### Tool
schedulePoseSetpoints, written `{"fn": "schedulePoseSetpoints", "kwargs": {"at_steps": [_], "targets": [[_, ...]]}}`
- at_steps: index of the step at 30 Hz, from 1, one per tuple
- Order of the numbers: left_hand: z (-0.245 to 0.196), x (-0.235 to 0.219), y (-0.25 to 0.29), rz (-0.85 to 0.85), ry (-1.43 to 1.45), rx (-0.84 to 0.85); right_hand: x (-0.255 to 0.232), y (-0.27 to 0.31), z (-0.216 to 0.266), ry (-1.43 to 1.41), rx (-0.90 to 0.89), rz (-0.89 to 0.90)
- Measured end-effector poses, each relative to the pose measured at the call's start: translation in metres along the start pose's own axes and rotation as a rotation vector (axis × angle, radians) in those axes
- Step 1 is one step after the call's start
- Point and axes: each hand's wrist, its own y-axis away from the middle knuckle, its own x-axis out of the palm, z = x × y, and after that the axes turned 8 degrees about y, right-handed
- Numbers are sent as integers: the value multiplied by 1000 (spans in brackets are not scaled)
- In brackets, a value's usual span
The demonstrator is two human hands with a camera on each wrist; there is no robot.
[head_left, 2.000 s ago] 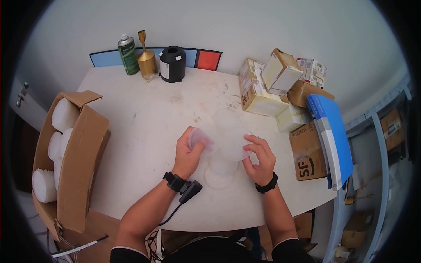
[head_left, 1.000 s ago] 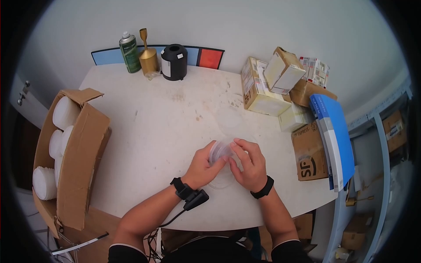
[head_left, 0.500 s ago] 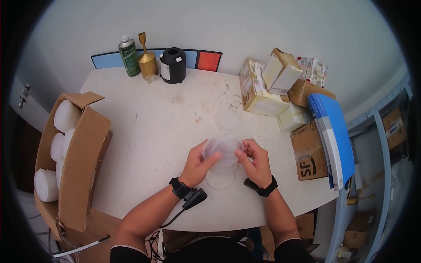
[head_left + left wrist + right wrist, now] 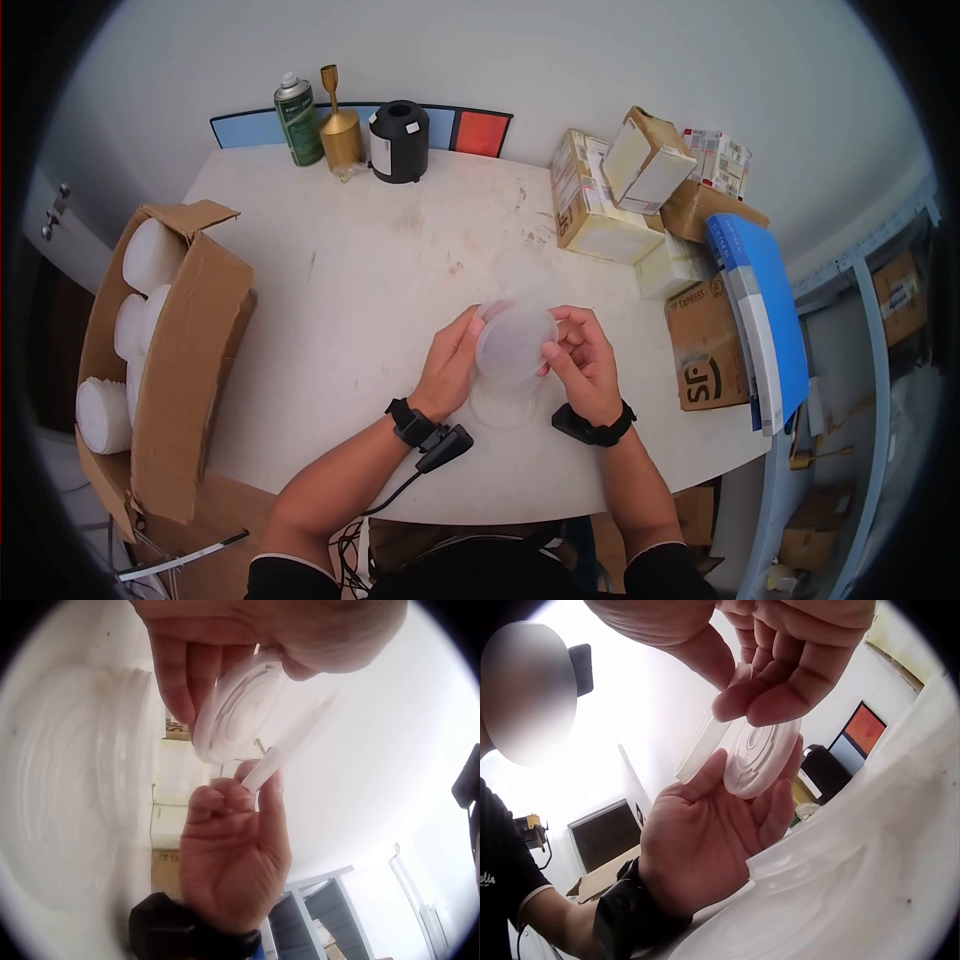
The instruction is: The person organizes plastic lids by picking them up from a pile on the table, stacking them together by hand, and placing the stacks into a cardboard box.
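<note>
Over the near middle of the table, my left hand [image 4: 447, 362] holds a round translucent plastic lid [image 4: 244, 705] by its edge; in the head view it is mostly hidden behind a second lid. My right hand [image 4: 588, 368] pinches that second round lid [image 4: 515, 345] between thumb and fingers at its right edge. Both wrist views show the two lids tilted up, face to face with a narrow gap. Beneath them a clear round plastic container [image 4: 503, 408] stands on the table, its ridged wall large in the left wrist view. Beyond lies another faint translucent round piece [image 4: 525, 268].
A cardboard box [image 4: 190, 385] with white round tubs [image 4: 103, 415] stands at the left. Small cartons [image 4: 605, 225] and a blue folder [image 4: 765, 320] fill the right side. At the back stand a spray can [image 4: 298, 125], a gold holder [image 4: 342, 140] and a black cylinder [image 4: 398, 145].
The hands came together from farther apart, each with a lid. The lids overlapped half a second ago; now they stand more upright, with the right hand's lid in front.
</note>
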Motion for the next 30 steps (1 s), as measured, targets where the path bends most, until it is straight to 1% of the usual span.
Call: {"fn": "schedulePoseSetpoints", "kwargs": {"at_steps": [2, 5, 11, 12, 15, 16, 19, 22, 25, 28, 30], "targets": [[3, -3, -1, 20, -7, -10, 1, -3, 0, 32, 10, 1], [4, -2, 1, 26, 84, -40, 0, -4, -4, 25, 34, -38], [12, -11, 2, 44, 53, -90, -1, -5, -8, 66, 40, -61], [5, -7, 1, 55, 26, -59, -2, -5, -7, 68, 41, -68], [5, -7, 2, 52, 25, -55, -2, -6, -8, 70, 42, -75], [3, -8, 2, 65, -15, -48, -2, -7, -8, 71, 40, -72], [-3, -8, 2, 91, -1, -70, -2, -7, -10, 76, 41, -78], [6, -10, 1, 86, 65, -70, -2, -7, -11, 81, 32, -80], [4, -4, 2, 71, 28, -23, 0, -8, -9, 86, 57, -84], [10, -6, 0, 73, -11, 10, 0, -7, -10, 101, 44, -91], [11, -5, 2, 35, 15, -22, 2, -6, -7, 120, 59, -112]]}}
